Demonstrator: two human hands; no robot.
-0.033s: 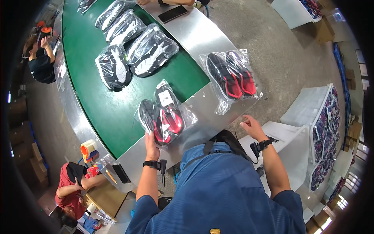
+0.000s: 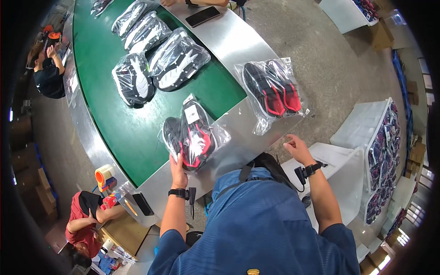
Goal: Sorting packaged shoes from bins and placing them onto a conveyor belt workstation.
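Note:
My left hand (image 2: 179, 170) grips the near end of a pair of black and red shoes (image 2: 200, 142) in a clear plastic bag. This bag lies across the near edge of the green belt and the metal edging, with a white label on top. My right hand (image 2: 297, 149) is off to the right, holding nothing, its fingers loosely bent and apart. Beyond it, a second bagged pair of black and red shoes (image 2: 272, 91) rests on the metal edge. Both my wrists carry black straps with small devices.
Several bagged black and white shoes (image 2: 178, 62) lie farther up the green belt (image 2: 133, 151). A dark phone (image 2: 203, 16) sits on the metal rim, near another person's arm. At the left corner are a tape dispenser (image 2: 105, 176) and another phone (image 2: 143, 203). White bins (image 2: 353, 183) stand right.
The bagged pair at my left hand has turned slightly, its white label shifting a little up and left. My right hand stays nearly where it was.

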